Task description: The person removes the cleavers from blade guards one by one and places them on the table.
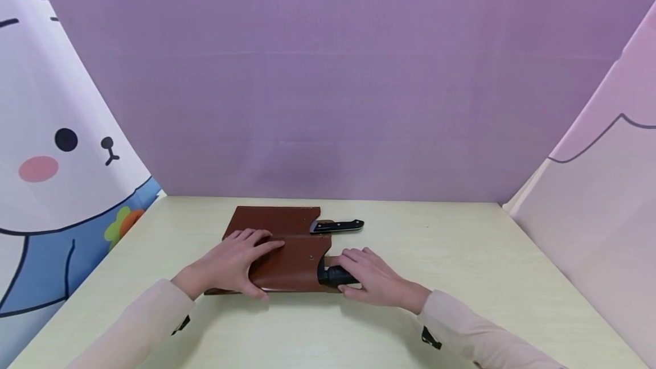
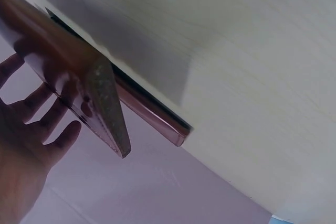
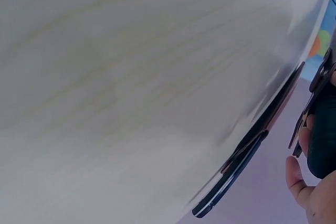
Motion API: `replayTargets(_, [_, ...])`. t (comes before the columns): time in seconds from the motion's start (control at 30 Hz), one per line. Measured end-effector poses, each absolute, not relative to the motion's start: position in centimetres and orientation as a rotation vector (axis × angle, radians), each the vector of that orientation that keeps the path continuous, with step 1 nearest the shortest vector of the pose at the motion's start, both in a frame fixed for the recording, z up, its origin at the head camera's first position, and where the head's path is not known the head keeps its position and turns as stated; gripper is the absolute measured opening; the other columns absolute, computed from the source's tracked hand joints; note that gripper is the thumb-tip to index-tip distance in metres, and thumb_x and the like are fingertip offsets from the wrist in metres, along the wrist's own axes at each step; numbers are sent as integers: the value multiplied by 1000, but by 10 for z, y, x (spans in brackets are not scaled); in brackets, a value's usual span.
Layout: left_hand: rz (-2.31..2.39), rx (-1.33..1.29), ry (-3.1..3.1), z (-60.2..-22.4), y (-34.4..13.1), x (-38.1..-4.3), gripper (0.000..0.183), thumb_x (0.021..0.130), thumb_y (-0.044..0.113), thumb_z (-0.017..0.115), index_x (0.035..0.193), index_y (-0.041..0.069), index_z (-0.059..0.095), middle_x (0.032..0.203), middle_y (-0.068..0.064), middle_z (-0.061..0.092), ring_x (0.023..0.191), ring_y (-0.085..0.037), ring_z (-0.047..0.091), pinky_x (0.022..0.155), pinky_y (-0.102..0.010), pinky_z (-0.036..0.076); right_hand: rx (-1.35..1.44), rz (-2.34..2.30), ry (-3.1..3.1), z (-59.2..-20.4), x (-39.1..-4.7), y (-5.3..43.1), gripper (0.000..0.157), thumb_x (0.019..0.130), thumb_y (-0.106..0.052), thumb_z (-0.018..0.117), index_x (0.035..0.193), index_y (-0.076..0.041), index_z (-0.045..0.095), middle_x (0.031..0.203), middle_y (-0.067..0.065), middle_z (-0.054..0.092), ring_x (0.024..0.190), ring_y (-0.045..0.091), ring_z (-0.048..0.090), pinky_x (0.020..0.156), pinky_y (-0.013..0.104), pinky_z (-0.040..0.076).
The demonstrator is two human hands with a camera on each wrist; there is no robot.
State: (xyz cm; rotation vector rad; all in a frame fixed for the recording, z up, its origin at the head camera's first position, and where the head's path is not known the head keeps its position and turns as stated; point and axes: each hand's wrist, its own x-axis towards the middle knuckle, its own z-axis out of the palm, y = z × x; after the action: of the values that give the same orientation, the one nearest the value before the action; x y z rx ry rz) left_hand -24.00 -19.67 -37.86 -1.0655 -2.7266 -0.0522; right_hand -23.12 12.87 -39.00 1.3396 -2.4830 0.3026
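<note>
A brown leather knife case [image 1: 294,263] lies on the table in two sections, the near one thick and raised in the left wrist view. My left hand [image 1: 233,263] rests across the near section with fingers spread, the thumb at its front edge. A thick black handle [image 1: 335,275] sticks out of this section's right end. My right hand [image 1: 376,281] grips that handle, fingers over the top and thumb on the near side; whatever it joins is hidden inside the leather. From the far section protrudes a knife [image 1: 340,226] with a riveted black handle, pointing right.
The pale wood-grain table [image 1: 461,261] reaches back to a purple cloth wall [image 1: 359,84]. Printed cartoon cloths [image 1: 77,198] hang at the left and right sides.
</note>
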Motion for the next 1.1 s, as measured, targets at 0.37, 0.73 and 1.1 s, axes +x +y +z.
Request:
replayTargets(0.37, [-61, -1042, -2715, -379, -195, -240, 102, 53, 80, 62, 137, 27, 42, 130, -7, 45, 115, -25, 44, 93, -47, 36, 1334, 325, -2460, -389, -229, 130, 31, 81, -29, 62, 110, -20, 55, 93, -11, 53, 79, 4, 42, 65, 19, 28])
replayTargets(0.73, [-69, -1024, -2744, -381, -202, -240, 101, 54, 78, 63, 138, 26, 41, 132, -8, 44, 117, -27, 43, 97, -51, 33, 1334, 321, -2408, -393, -230, 136, 32, 78, -28, 64, 108, -19, 56, 92, -10, 54, 77, 4, 42, 66, 18, 29])
replayTargets(1.1, [-73, -1025, -2741, -379, -201, -240, 102, 53, 79, 63, 138, 26, 41, 132, -7, 43, 117, -27, 43, 97, -50, 34, 1333, 324, -2364, -395, -231, 139, 35, 76, -26, 66, 108, -19, 56, 89, -11, 52, 75, 3, 41, 66, 17, 29])
